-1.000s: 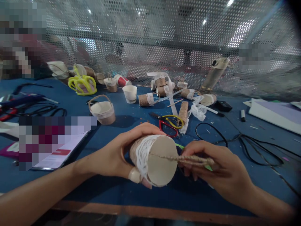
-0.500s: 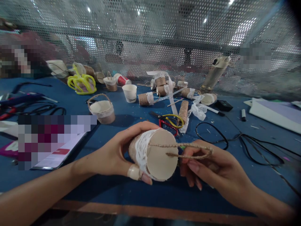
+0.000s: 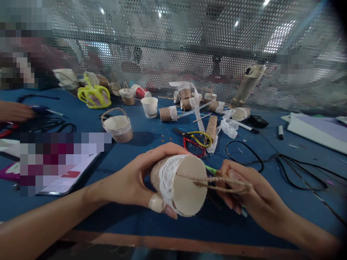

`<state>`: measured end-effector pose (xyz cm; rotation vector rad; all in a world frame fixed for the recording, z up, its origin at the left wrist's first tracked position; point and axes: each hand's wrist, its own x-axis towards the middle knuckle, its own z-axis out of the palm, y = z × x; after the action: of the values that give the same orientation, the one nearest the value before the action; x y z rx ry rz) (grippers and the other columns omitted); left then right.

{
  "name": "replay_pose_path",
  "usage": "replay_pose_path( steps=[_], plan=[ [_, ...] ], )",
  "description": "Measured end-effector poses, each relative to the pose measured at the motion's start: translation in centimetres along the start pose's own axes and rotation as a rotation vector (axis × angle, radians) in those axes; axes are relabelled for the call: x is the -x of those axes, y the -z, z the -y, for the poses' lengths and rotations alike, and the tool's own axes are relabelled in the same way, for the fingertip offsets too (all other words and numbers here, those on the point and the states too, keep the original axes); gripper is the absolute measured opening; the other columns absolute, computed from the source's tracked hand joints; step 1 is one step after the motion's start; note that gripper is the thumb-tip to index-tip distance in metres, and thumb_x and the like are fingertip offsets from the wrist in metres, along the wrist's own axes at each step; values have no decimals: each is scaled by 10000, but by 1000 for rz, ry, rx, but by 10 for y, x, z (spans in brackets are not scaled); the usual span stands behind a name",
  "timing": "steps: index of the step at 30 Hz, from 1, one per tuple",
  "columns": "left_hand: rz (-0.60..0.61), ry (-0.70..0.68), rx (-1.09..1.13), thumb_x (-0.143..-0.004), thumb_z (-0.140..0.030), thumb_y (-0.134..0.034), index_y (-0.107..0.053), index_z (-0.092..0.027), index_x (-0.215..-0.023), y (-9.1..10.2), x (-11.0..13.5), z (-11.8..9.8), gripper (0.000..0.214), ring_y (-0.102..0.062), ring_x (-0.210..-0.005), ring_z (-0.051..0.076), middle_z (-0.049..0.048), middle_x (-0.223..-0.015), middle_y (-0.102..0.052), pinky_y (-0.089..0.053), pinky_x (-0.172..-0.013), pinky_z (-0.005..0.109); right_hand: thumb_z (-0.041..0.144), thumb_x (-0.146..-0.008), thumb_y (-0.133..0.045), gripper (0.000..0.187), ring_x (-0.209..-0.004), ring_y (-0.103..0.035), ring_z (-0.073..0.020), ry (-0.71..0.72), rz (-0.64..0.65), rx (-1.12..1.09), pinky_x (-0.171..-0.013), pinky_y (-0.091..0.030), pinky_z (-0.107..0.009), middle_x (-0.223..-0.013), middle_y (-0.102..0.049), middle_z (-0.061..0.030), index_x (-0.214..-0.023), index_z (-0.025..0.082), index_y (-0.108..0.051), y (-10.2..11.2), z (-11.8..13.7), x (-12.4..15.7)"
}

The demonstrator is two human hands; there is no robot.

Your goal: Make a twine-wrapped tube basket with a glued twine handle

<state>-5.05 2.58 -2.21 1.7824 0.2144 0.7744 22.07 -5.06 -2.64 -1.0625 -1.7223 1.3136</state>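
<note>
My left hand (image 3: 132, 178) is wrapped round a paper cup (image 3: 181, 186) covered in twine and white lace, held on its side with its mouth towards me. A bandage sits on that hand's thumb. A loop of jute twine (image 3: 217, 182) runs from the cup's rim to the right. My right hand (image 3: 252, 198) pinches the loop's far end, fingers closed, just right of the cup. Both hands hover over the blue table (image 3: 151, 141) near its front edge.
Scissors (image 3: 193, 141) with yellow and red handles lie just beyond the cup. A finished cup basket (image 3: 119, 128), several decorated cups (image 3: 168, 113), a white cup (image 3: 150, 107), black cables (image 3: 284, 162) and a phone (image 3: 70, 177) surround me. Another person's hand (image 3: 15, 111) rests at far left. A perforated metal screen closes the back.
My right hand has shifted the twine loop, first opened wide and lifted, now pulled flatter and to the right. Another person's hand has come into view at far left.
</note>
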Motion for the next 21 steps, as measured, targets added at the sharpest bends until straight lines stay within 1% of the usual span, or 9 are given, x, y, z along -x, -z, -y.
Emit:
replay_pose_path(
  steps=[3, 6, 8, 10, 11, 13, 15, 18, 21],
  plan=[
    [-20, -5, 12, -655, -292, -921, -555, -276, -1344, 0, 0, 2, 780, -643, -1071, 299, 102, -1234, -609, -571, -879, 352, 445, -1082, -348, 359, -490, -440, -73, 23, -3, 49, -458, -339, -184, -610, -512, 61, -821, 220, -447, -1, 0, 2],
    [-22, 2, 21, -632, -275, -928, -552, -307, -1345, 0, 0, 3, 806, -674, -1026, 293, 87, -1216, -621, -595, -831, 321, 420, -1085, -369, 328, -484, -439, -58, 33, 3, 44, -465, -347, -175, -635, -507, 67, -842, 222, -465, -1, -2, 2],
    [-22, 14, -13, -624, -213, -926, -550, -318, -1343, 1, 0, 1, 819, -675, -1055, 296, 73, -1220, -626, -599, -850, 311, 415, -1083, -380, 309, -479, -444, -51, 15, 12, 30, -460, -354, -173, -669, -519, 62, -870, 221, -492, -1, -3, 1],
    [-22, 7, -67, -645, -168, -908, -538, -304, -1355, 2, -1, -2, 812, -662, -1104, 291, 64, -1244, -616, -592, -892, 307, 409, -1078, -402, 295, -475, -448, -44, 1, 9, 23, -459, -354, -173, -691, -525, 57, -880, 216, -506, -2, -1, -1],
    [-21, -30, -77, -662, -184, -904, -529, -285, -1366, 2, -1, -2, 804, -666, -1098, 282, 65, -1240, -615, -595, -885, 297, 409, -1074, -414, 291, -471, -447, -41, 0, 6, 19, -459, -352, -174, -690, -522, 58, -878, 214, -505, -3, 0, -2],
    [1, -56, -99, -726, -198, -870, -494, -245, -1398, 3, -1, -3, 772, -663, -1114, 270, 77, -1256, -610, -589, -909, 296, 417, -1066, -433, 289, -463, -444, -38, 5, 7, 1, -458, -348, -173, -678, -515, 61, -872, 212, -495, -4, 3, -3],
    [1, -67, -115, -762, -213, -848, -475, -223, -1411, 3, 0, -3, 749, -657, -1132, 258, 81, -1266, -609, -579, -935, 290, 423, -1062, -439, 282, -464, -445, -35, -3, 22, -23, -453, -343, -168, -686, -522, 60, -879, 214, -487, -5, 5, -4],
    [-30, -64, -135, -755, -236, -856, -488, -222, -1396, 3, 1, -2, 739, -652, -1145, 241, 73, -1265, -612, -562, -965, 274, 399, -1066, -442, 239, -485, -448, -27, -10, 30, -45, -460, -354, -155, -734, -537, 58, -917, 222, -502, -5, 4, -3],
    [-45, -35, -129, -730, -204, -871, -496, -239, -1391, 3, 1, -2, 761, -656, -1147, 242, 74, -1274, -623, -565, -965, 277, 379, -1068, -440, 195, -518, -456, -29, -7, 30, -39, -480, -380, -142, -759, -536, 60, -962, 238, -524, -3, 1, -1]
  ],
)
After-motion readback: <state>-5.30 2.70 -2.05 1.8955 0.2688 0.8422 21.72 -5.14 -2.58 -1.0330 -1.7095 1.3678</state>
